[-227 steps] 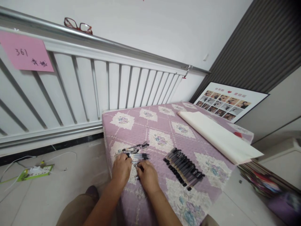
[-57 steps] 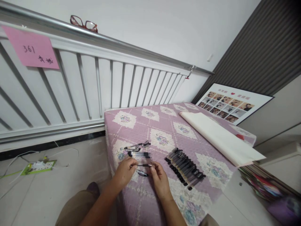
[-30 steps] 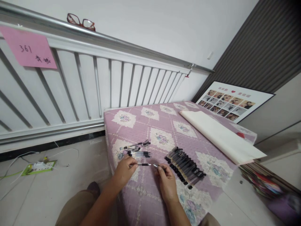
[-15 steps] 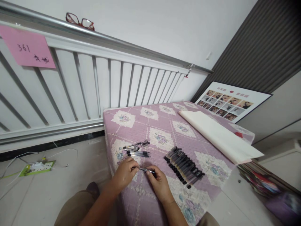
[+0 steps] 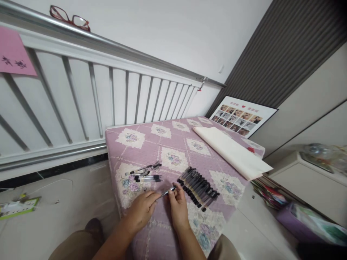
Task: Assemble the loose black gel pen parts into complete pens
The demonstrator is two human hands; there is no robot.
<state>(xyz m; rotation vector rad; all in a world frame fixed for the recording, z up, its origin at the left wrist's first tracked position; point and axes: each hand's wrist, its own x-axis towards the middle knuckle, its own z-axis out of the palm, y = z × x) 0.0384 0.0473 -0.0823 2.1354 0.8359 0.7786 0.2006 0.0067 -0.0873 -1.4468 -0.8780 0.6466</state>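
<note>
Between my two hands is a slim pen point(image 5: 166, 193), slanted up to the right. My left hand point(image 5: 145, 208) is closed on its lower left end, and my right hand point(image 5: 178, 206) pinches the upper right end with thumb and fingers. Just beyond my left hand lies a small group of pen refills point(image 5: 148, 178), with dark pen parts point(image 5: 145, 168) behind them. To the right of my right hand, a long row of dark-capped pens point(image 5: 197, 187) lies side by side on the floral cloth point(image 5: 173, 144).
A folded cream sheet point(image 5: 230, 151) lies across the far right of the covered surface. The white radiator point(image 5: 121, 95) runs along the wall, with glasses point(image 5: 69, 18) on top. A power strip point(image 5: 20, 208) is on the floor at left, a purple bin point(image 5: 292, 220) at right.
The view has swung to the right, so everything sits further left. The pen between my hands now tilts upward to the right, where it earlier sloped slightly downward.
</note>
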